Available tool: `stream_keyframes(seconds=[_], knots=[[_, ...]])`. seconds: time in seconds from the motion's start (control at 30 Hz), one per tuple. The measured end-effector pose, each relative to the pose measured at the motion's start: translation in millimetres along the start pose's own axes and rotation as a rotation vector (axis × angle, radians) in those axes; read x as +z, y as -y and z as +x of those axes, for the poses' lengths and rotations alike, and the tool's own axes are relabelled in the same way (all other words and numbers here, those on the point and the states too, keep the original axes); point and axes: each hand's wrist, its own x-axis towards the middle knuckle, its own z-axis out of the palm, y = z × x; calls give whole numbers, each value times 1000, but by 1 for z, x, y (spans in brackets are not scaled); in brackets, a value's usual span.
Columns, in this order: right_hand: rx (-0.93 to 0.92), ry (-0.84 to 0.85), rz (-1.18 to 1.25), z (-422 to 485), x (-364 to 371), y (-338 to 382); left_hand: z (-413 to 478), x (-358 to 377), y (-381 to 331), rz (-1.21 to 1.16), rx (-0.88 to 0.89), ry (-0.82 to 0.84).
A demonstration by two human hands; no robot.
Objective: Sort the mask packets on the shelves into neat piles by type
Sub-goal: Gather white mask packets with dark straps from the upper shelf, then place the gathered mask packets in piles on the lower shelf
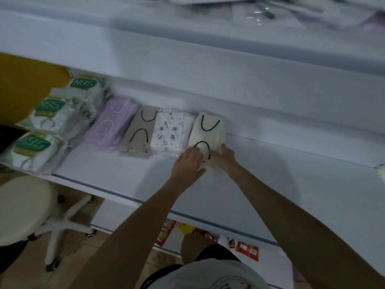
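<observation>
Grey shirt [208, 275] and two bare forearms fill the bottom of the view, reaching up to a white shelf [281, 180]. Both hands meet at the near end of a cream mask packet pile [209, 130] with black ear loops, which lies flat on the shelf. The left hand [188, 163] has its fingers together and laid over the pile's near left corner, thumb tucked against the near edge, so it pinches that end. The right hand [226, 156] lies with fairly straight, closed fingers pressed along the pile's near right edge; its thumb is hidden.

Just left of the left fingertips, touching the cream pile, sit white patterned mask packets [173, 130]. Further left come grey-beige packets [141, 132] with black loops, then lilac packets [113, 122], then three N95 packets [50, 113] at the shelf's end, against a yellow panel [25, 84]. Right of the right fingers the shelf surface is bare white.

Beyond the fingers an upper shelf [187, 38] carries blurred clear packets [260, 13]. Below the left forearm stands a cream stool [23, 205]; red packets [248, 250] lie on a lower level.
</observation>
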Motion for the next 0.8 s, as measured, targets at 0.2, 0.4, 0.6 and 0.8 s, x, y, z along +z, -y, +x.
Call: stream_keyframes(seconds=[0.2,0.4,0.6,0.8], knots=[[-167,-35,1,-35,-18,-14,-21,-9,-11,-76,-32,10],[-278,39,-143,-112,-19,-35,-60,-43,-32,-99,-55,-19],[-596,86,-308,-210,-54,-30,-89,-113,-59,-127,82,-169],[-852,-36,-385,-294,-114,13,-91,-193,-106,-126,311,-328]])
